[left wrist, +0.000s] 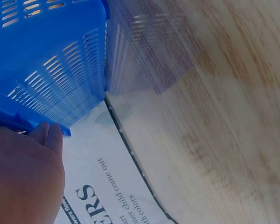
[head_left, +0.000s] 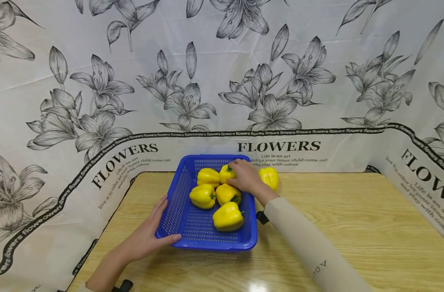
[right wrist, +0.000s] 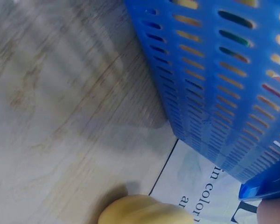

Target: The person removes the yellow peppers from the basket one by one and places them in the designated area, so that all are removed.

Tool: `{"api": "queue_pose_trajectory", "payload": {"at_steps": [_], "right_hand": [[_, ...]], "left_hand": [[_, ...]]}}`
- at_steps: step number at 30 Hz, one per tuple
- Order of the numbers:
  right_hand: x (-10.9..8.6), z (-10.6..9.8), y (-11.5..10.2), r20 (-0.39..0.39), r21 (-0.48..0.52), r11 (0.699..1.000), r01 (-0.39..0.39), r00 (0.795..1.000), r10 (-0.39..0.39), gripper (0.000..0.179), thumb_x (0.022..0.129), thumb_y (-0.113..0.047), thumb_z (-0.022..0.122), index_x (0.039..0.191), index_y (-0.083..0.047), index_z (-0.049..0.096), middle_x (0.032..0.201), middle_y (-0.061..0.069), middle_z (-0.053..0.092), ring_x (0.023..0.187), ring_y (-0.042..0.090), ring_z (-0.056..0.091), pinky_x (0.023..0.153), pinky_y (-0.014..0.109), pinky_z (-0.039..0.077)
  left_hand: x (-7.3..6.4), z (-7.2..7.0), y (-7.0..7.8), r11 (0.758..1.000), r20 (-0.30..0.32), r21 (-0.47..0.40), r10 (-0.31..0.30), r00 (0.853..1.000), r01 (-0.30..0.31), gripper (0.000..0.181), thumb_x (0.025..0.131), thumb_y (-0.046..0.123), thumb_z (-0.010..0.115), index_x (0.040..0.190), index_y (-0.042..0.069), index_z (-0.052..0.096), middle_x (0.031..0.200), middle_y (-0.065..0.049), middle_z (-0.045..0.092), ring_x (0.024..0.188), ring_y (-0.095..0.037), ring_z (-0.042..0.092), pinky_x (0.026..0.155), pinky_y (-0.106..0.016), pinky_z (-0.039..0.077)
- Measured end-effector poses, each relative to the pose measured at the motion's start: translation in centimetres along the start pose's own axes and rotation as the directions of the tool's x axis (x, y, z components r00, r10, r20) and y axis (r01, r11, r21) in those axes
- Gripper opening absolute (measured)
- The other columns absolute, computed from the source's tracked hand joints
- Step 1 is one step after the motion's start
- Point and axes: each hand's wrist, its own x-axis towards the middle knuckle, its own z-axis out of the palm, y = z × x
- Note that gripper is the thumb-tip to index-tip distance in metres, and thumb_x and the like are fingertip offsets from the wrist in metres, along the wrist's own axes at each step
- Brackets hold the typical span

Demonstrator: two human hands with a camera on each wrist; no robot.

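A blue plastic basket (head_left: 207, 243) with slotted walls has several yellow bell peppers in it. At its front left corner my left hand (head_left: 150, 233) grips the rim, thumb over the front edge and fingers along the left side. In the left wrist view, fingers (left wrist: 53, 137) bend at the basket rim. Over the back right of the basket, my right hand (head_left: 246, 176) holds a yellow bell pepper (head_left: 226, 173), which its fingers partly cover. The nearest pepper (head_left: 228, 217) lies on its side toward the front right of the basket.
Outside the basket, another yellow bell pepper (head_left: 268, 178) sits on the wooden table (head_left: 339, 227) behind my right forearm. A white flower-printed cloth (head_left: 192, 113) hangs behind the table and along its sides.
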Motion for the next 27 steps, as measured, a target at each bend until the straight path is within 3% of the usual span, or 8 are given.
{"api": "queue_pose_trajectory", "payload": {"at_steps": [7, 16, 21, 27], "right_hand": [[-0.2, 0.1, 0.3, -0.059, 0.237, 0.97, -0.048, 0.996, 0.064, 0.063, 0.096, -0.034, 0.073, 0.147, -0.003, 0.053, 0.14, 0.019, 0.052, 0.124, 0.035, 0.055, 0.102, 0.049, 0.049], [-0.3, 0.4, 0.9, -0.133, 0.356, 0.933, -0.047, 0.986, 0.1, 0.063, 0.093, -0.038, 0.075, 0.144, -0.006, 0.058, 0.136, 0.017, 0.054, 0.119, 0.035, 0.058, 0.1, 0.051, 0.049], [-0.4, 0.3, 1.0, -0.145, 0.419, 0.907, -0.042, 0.983, 0.113, 0.063, 0.092, -0.04, 0.077, 0.142, -0.007, 0.06, 0.133, 0.015, 0.056, 0.12, 0.035, 0.057, 0.101, 0.051, 0.048], [-0.6, 0.1, 1.2, -0.135, 0.439, 0.898, -0.025, 0.986, 0.094, 0.064, 0.092, -0.042, 0.076, 0.142, -0.006, 0.06, 0.133, 0.014, 0.058, 0.12, 0.032, 0.057, 0.1, 0.05, 0.048]], "left_hand": [[0.0, 0.0, 0.0, 1.0, -0.004, -0.003, 0.003, 1.0, -0.003, 0.108, 0.09, 0.055, 0.072, 0.166, 0.017, 0.006, 0.173, -0.005, 0.001, 0.153, -0.044, 0.019, 0.114, -0.069, 0.027], [0.0, 0.0, -0.1, 1.0, -0.004, -0.006, 0.007, 1.0, -0.007, 0.108, 0.09, 0.055, 0.072, 0.166, 0.017, 0.006, 0.173, -0.005, 0.001, 0.153, -0.044, 0.019, 0.114, -0.07, 0.027], [0.0, 0.1, -0.2, 1.0, -0.005, -0.001, 0.006, 1.0, -0.006, 0.108, 0.09, 0.055, 0.073, 0.166, 0.018, 0.006, 0.172, -0.006, 0.002, 0.153, -0.043, 0.019, 0.114, -0.07, 0.027], [0.0, 0.0, -0.1, 1.0, 0.0, -0.009, 0.001, 1.0, -0.001, 0.109, 0.089, 0.054, 0.073, 0.166, 0.019, 0.006, 0.172, -0.005, 0.002, 0.153, -0.042, 0.02, 0.114, -0.07, 0.028]]}}
